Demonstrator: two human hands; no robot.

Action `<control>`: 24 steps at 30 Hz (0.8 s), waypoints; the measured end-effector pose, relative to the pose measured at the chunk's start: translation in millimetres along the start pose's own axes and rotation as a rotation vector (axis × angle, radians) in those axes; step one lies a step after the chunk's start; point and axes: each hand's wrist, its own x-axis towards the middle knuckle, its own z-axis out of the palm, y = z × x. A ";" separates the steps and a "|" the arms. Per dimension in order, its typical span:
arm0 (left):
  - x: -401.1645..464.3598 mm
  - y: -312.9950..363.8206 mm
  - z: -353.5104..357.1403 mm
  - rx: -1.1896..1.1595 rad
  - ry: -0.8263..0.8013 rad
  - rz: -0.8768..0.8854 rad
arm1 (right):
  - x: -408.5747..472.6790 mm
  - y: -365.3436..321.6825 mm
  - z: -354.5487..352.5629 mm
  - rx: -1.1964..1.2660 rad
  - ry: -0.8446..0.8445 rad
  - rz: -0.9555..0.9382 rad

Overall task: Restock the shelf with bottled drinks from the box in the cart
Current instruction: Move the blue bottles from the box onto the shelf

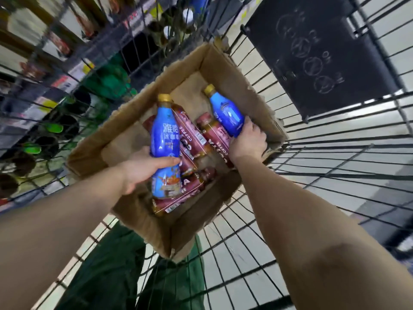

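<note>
Both hands are working inside the cardboard box (143, 121), which is sitting in the wire cart (312, 166).

Left hand (143, 168) is wrapping around the waist of a blue-labelled coffee bottle (165, 139); thumb lying across the label, gold cap pointing away from the palm, long axis running straight out from the grip.

Right hand (248, 142) is closing around the base of a second blue bottle (225, 110); its cap is angling up and away from the fingers, toward the box's far wall.

Maroon Costa coffee bottles (192, 139) are lying flat on the box floor, directly beneath and between the two grips, touching one another.

Judgement: both blue bottles are looking ready to lift clear. Shelf stock (55, 130) is showing blurred beyond the cart's mesh on the left hand's side, so that hand is the nearer one for placing.
</note>
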 end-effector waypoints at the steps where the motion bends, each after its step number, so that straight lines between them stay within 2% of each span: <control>1: 0.7 -1.8 0.4 -0.003 0.004 -0.006 | 3.1 0.1 0.9 -0.033 -0.023 0.011; 7: 2.1 -10.1 -0.9 0.032 0.011 -0.061 | 5.6 2.9 12.8 -0.098 -0.157 0.068; 11: -3.2 -8.7 -3.4 0.045 -0.003 -0.056 | 3.8 3.7 16.3 0.327 -0.197 0.144; 18: -38.2 5.0 -9.0 0.077 0.013 0.020 | -51.5 -14.7 -29.6 0.599 -0.098 0.028; 24: -100.5 32.4 -20.8 0.145 -0.001 0.192 | -140.8 -44.8 -74.4 0.821 -0.002 -0.086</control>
